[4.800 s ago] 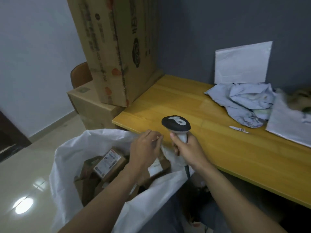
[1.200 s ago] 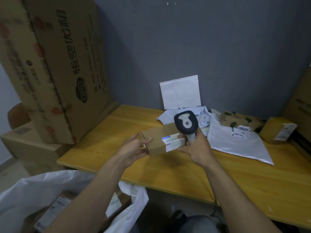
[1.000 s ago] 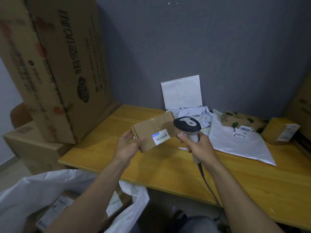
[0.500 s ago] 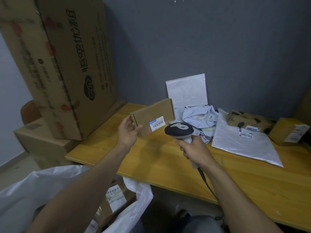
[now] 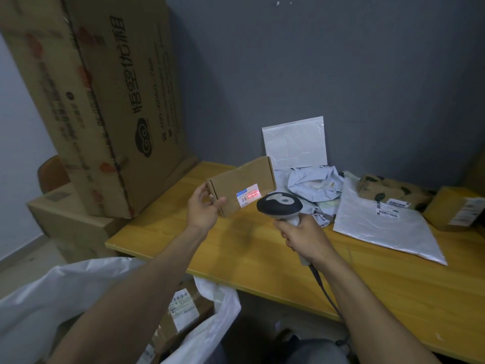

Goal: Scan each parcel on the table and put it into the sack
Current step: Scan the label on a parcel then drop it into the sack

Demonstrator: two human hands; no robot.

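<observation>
My left hand (image 5: 203, 210) grips the left end of a flat brown cardboard parcel (image 5: 242, 183), held up above the wooden table (image 5: 367, 279). A red scan light falls on its white barcode label (image 5: 248, 197). My right hand (image 5: 304, 236) grips the handle of a black and grey barcode scanner (image 5: 279, 207), whose head points at that label from just to its right. The white sack (image 5: 39, 306) gapes open at lower left, below the table edge, with labelled boxes (image 5: 183, 308) inside.
On the table's back right lie a crumpled pale mailer (image 5: 315, 186), a flat silver mailer (image 5: 385, 229), a leaf-printed parcel (image 5: 393, 193) and a small brown box (image 5: 456, 212). A white envelope (image 5: 295, 144) leans on the wall. A large cardboard carton (image 5: 99, 101) stands left.
My left hand has lifted and turned the brown parcel so its label faces the scanner. The scanner head has come up beside the label, and a red light now shows on it.
</observation>
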